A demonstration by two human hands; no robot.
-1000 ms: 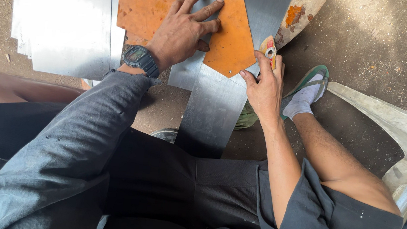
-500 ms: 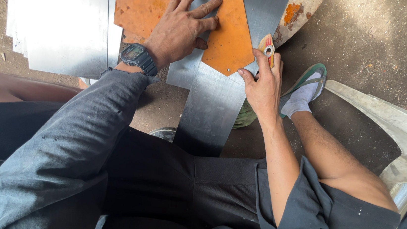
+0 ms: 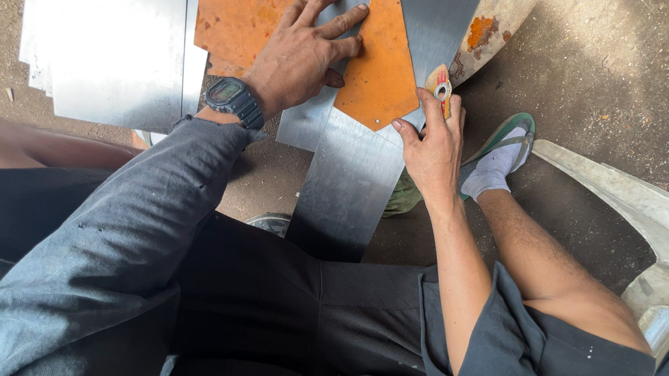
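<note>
Left hand (image 3: 302, 54): flat, fingers spread, palm down across narrow grey metal strip (image 3: 347, 189) and adjoining rust-orange sheet (image 3: 237, 7); no closed grip, pressing only. Black wristwatch (image 3: 233, 98) on that wrist.

Right hand (image 3: 433, 144): grip narrow, closed on small cream-coloured tool w/ red marking (image 3: 440, 82); exact kind of tool cannot be told. Tool tip at right edge of strip, just beside lower corner of orange pointed plate (image 3: 379, 65).

Strip long axis: runs near-to-far from lap, tilted slightly right at far end. Lies between both hands; left hand on top at far end, right hand touching its right edge.

Nearer hand to plate corner: right.

Surroundings: stack of shiny steel sheets (image 3: 113, 28) at left on dirt floor (image 3: 630, 86); green sandal w/ white sock (image 3: 506, 151) right of strip.
</note>
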